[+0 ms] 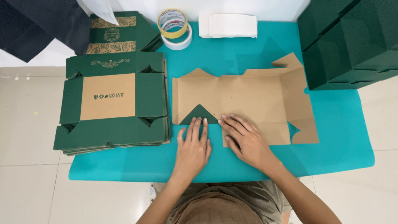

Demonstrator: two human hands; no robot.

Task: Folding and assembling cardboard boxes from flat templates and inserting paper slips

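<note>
A flat cardboard box blank (248, 97) lies brown side up on the teal table (340, 137). One of its corner flaps is folded over and shows as a dark green triangle (199, 113) at the near left edge. My left hand (192, 147) lies flat on the table, its fingertips pressing the base of that green triangle. Beside it, my right hand (244, 139) is spread flat on the blank's near edge. Neither hand grips anything.
A stack of flat green box blanks (112, 103) sits at the left, with more printed blanks (118, 31) behind it. Two tape rolls (174, 27) and folded white sheets (228, 25) lie at the back. Assembled dark green boxes (348, 41) stand at the right.
</note>
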